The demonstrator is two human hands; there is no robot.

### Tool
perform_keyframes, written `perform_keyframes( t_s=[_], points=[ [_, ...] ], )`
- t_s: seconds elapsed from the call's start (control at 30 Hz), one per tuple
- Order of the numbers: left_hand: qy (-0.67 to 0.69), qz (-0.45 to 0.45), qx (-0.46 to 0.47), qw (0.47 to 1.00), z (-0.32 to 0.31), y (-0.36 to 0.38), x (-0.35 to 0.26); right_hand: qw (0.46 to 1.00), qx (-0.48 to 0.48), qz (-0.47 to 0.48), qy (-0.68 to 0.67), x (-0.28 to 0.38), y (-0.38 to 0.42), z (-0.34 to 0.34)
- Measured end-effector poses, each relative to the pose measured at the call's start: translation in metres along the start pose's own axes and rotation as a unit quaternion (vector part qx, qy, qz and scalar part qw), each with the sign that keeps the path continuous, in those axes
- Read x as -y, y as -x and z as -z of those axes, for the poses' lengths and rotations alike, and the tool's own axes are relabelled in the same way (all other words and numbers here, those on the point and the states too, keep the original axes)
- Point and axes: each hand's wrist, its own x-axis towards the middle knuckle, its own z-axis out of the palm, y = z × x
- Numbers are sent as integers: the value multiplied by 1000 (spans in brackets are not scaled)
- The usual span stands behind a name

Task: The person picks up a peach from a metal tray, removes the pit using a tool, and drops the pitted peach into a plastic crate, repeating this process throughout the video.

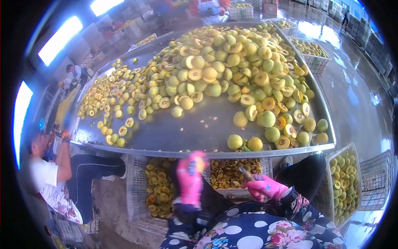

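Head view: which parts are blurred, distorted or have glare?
In the head view, the left hand in its pink glove is motion-blurred; the right hand is sharper; fisheye bends the metal table edge and darkens corners; the wet floor shows glare.

left hand [190, 176] motion-blurred, fingers and grip unreadable. right hand [263, 187] wraps a small tool [245, 173], only its tip shows. Table [199, 128] edge hides crate [232, 191] tops. Far person [209, 8] cut off by frame top.
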Motion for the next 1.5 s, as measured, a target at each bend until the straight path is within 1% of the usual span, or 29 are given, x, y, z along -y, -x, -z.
perform_keyframes(
  t_s=[0.03,0.07,0.1,0.13,0.2,0.27,0.3,0.33,0.37,0.4,0.43,0.47,0.53,0.57,0.6,0.63,0.67,0.7,0.73,0.8,0.83,0.93,0.97,1.07,1.17,1.2,1.27,1.5],
  points=[
    [-66,-35,-80,994,23,-12,1,995,-47,-31,83,-13,-14,12],
    [-306,-75,-119,942,63,-27,14,980,-93,-61,165,-23,-24,21],
    [-573,-139,-101,801,85,-31,6,980,-106,-74,153,-28,-26,25],
    [-661,-144,-100,730,95,-31,2,982,-90,-77,149,-28,-27,27],
    [-659,-191,-78,723,86,-41,0,984,-59,-83,143,-25,-29,28],
    [-513,-159,33,843,41,-53,-4,987,-65,-72,129,-27,-32,29],
    [-438,-109,75,890,16,-63,7,987,-67,-65,130,-25,-31,29],
    [-445,-137,110,878,-15,-66,7,987,-69,-57,131,-24,-30,30],
    [-449,-130,139,873,-46,-70,12,987,-79,-60,130,-24,-26,31],
    [-505,-179,187,824,-73,-75,14,987,-92,-55,122,-23,-22,31],
    [-506,-131,235,820,-94,-79,20,987,-105,-50,114,-21,-16,31],
    [-545,-119,267,786,-109,-81,26,986,-118,-44,106,-19,-11,31],
    [-619,-94,327,708,-129,-85,37,990,-111,-33,77,-15,2,36],
    [-558,-131,346,743,-124,-89,43,991,-109,-23,67,-17,7,40],
    [-443,-69,358,819,-118,-90,45,993,-106,-15,57,-19,11,42],
    [-319,-5,359,877,-112,-90,45,993,-104,6,51,-18,15,41],
    [-188,59,350,916,-104,-92,46,994,-100,28,46,-14,20,39],
    [18,234,334,913,-95,-89,42,993,-94,49,42,-9,24,36],
    [118,275,331,895,-89,-81,39,992,-94,65,50,-5,25,32],
    [316,342,312,829,-76,-62,24,989,-93,97,66,8,24,19],
    [340,373,285,815,-73,-54,19,986,-97,98,90,14,25,12],
    [365,368,254,817,-66,-34,19,979,-91,114,145,25,20,-6],
    [356,355,262,824,-65,-30,22,976,-91,116,160,28,19,-11],
    [329,322,247,853,-67,-15,22,969,-100,136,180,32,18,-24],
    [356,325,230,846,-74,-1,12,962,-122,144,199,27,16,-28],
    [347,313,229,854,-75,2,11,959,-130,143,209,24,14,-28],
    [329,287,228,870,-76,7,9,957,-134,158,202,23,15,-31],
    [368,276,216,862,-81,17,5,956,-145,166,193,27,17,-42]
  ],
)
